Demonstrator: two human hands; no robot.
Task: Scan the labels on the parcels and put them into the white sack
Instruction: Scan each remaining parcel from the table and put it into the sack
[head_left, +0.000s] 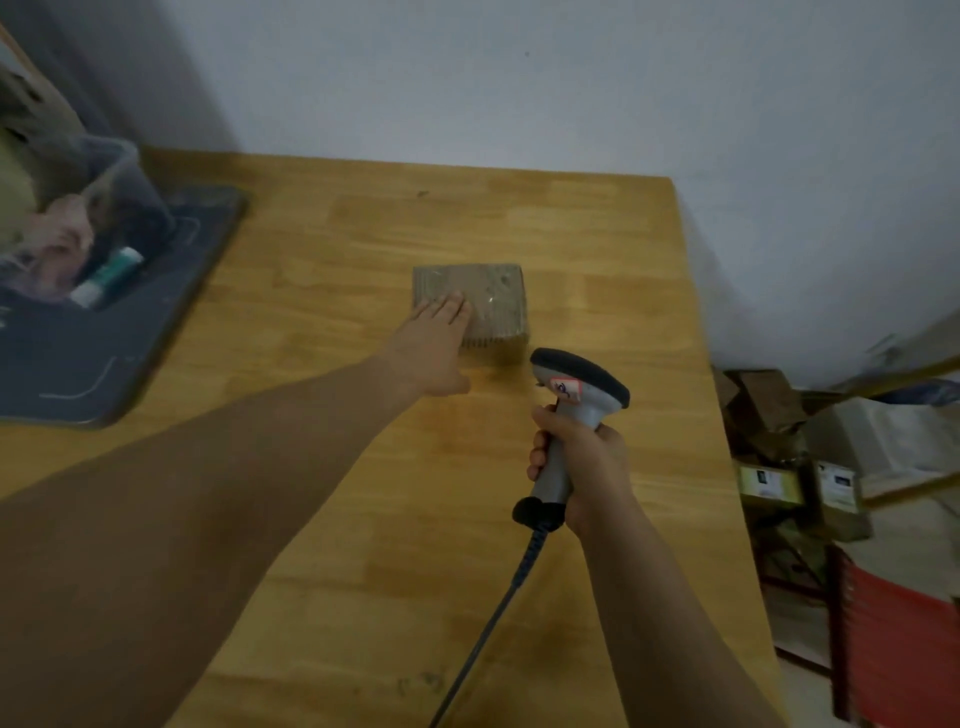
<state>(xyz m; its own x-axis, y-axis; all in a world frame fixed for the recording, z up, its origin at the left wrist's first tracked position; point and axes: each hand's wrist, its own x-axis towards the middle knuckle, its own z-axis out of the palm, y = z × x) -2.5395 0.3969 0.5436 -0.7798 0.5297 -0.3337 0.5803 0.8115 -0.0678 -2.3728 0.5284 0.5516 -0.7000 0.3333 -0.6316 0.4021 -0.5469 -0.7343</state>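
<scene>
My left hand (434, 338) lies flat with the fingers straight, their tips pressing on the top of the parcel (493, 301). It curls round nothing, and the thumb sticks out sideways over the table (363, 234). My right hand (582, 462) is wrapped tight round the handle of the scanner (576, 395), fingers closed all the way about it.

The parcel sits on the table just ahead of the scanner's head and under my left fingertips. It is a low brown cardboard block, taped over, lying flat. Its top looks close to square, so I cannot say which way its long axis runs. The raw corrugated edge faces back toward me. I see no label on the top face; it may be on a side or underneath.

The scanner's handle rises up and away from my right palm, and its dark head tips forward toward the parcel's near right corner. The cable (488, 623) trails back toward my body.

To do this step well, I judge I should turn the parcel with my left hand until the label shows. I should then keep those fingers off the label and hold the box steady. The scanner head should face the label squarely, since shiny tape may spoil the reading. The sack I cannot make out for certain from here.
</scene>
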